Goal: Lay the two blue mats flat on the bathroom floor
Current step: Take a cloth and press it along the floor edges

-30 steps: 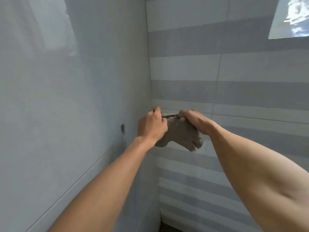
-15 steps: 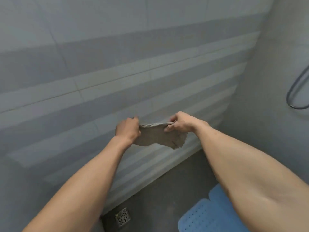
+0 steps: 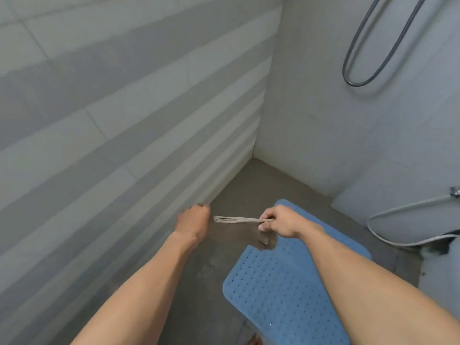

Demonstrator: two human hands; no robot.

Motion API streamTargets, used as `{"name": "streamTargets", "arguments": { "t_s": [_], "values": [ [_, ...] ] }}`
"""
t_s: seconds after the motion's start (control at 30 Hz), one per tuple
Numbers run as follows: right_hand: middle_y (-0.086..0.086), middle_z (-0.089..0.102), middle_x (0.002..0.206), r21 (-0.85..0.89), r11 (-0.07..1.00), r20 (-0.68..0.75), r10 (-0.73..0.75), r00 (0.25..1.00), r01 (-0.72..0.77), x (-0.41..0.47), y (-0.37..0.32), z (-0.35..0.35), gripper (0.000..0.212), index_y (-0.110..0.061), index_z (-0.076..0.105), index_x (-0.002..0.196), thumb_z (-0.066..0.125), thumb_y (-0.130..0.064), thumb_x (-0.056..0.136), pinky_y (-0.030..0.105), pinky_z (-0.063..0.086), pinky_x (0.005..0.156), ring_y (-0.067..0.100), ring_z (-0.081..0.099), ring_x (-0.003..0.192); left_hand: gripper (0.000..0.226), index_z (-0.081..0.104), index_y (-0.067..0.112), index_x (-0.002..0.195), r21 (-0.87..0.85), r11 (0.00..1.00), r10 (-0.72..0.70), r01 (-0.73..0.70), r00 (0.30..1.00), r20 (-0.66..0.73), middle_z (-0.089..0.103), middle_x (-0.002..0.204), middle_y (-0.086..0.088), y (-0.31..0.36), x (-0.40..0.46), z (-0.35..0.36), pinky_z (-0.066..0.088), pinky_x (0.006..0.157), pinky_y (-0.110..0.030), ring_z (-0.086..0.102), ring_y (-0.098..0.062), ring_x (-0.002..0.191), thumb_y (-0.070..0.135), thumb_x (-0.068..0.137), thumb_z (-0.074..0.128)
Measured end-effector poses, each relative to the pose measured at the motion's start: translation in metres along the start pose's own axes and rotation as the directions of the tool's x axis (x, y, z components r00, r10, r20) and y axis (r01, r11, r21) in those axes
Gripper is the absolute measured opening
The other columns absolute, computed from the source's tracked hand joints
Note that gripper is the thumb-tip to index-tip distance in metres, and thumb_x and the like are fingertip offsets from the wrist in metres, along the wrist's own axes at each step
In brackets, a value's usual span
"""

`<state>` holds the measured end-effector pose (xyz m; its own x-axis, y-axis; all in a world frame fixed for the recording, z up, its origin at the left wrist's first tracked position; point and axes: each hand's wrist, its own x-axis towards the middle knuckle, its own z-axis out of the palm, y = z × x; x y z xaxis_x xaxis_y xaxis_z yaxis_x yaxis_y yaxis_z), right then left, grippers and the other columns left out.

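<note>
A blue perforated mat (image 3: 281,292) lies flat on the grey bathroom floor (image 3: 251,185), below and to the right of my hands; my right forearm covers part of it. I make out only this one mat. My right hand (image 3: 282,224) pinches a grey-brown cloth (image 3: 236,219), which stretches level toward my left hand (image 3: 194,224), with a flap hanging under the right hand. My left hand is closed at the cloth's other end, its fingers hidden behind the back of the hand. Both hands hover above the floor near the striped wall.
A striped tiled wall (image 3: 119,135) runs along the left and meets a plain wall at the far corner. A dark shower hose (image 3: 362,80) loops at the upper right. A pale hose (image 3: 403,206) and a tap (image 3: 455,194) are at the right edge.
My view has swung down and right from the wall to the floor, bringing the blue mat into sight. The cloth has gone from hanging open to being pulled out level between my hands.
</note>
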<state>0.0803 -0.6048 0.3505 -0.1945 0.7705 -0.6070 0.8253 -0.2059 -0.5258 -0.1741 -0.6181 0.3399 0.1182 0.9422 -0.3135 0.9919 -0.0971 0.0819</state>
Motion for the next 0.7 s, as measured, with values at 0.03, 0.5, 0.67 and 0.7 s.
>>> {"name": "streamTargets", "arguments": {
  "t_s": [0.03,0.5,0.67,0.7],
  "values": [
    [-0.008,0.067,0.082,0.008,1.0,0.016,0.014,1.0,-0.014,0.016,0.015,0.013,0.004,-0.032,0.07,0.085,0.073,-0.031,0.088,0.026,0.044,0.067,0.01,0.06,0.078,0.022,0.055,0.012,0.109,0.012,1.0,-0.004,0.004,1.0,0.023,0.064,0.114,-0.012,0.0,0.012,0.021,0.048,0.084,-0.041,0.063,-0.034,0.107,0.007,0.088,0.05],
    [0.007,0.071,0.085,0.138,0.981,0.206,0.105,0.973,-0.135,0.298,0.202,0.332,0.016,-0.023,0.067,0.083,0.053,-0.026,0.09,0.026,0.052,0.061,0.021,0.066,0.076,0.027,0.058,0.011,0.121,0.222,0.975,-0.109,0.015,0.901,0.42,0.06,0.127,-0.012,-0.08,0.174,0.405,0.047,0.095,-0.04,0.059,-0.029,0.118,0.015,0.096,0.049],
    [-0.003,0.063,0.081,0.138,0.983,0.324,0.074,0.943,-0.125,0.396,0.25,0.421,0.014,-0.016,0.068,0.088,0.057,-0.024,0.093,0.02,0.046,0.066,0.014,0.059,0.078,0.033,0.054,0.012,0.127,0.239,0.97,-0.156,0.038,0.854,0.497,0.057,0.133,-0.011,-0.12,0.232,0.536,0.045,0.098,-0.041,0.056,-0.029,0.122,0.019,0.096,0.05],
    [0.0,0.064,0.084,0.128,0.984,0.335,0.075,0.939,-0.124,0.417,0.26,0.433,0.017,-0.01,0.07,0.093,0.056,-0.022,0.093,0.024,0.048,0.07,0.015,0.059,0.08,0.033,0.055,0.011,0.127,0.213,0.976,-0.149,0.044,0.847,0.509,0.057,0.132,-0.012,-0.127,0.247,0.561,0.045,0.099,-0.042,0.056,-0.03,0.121,0.022,0.095,0.053]
  ]
}}
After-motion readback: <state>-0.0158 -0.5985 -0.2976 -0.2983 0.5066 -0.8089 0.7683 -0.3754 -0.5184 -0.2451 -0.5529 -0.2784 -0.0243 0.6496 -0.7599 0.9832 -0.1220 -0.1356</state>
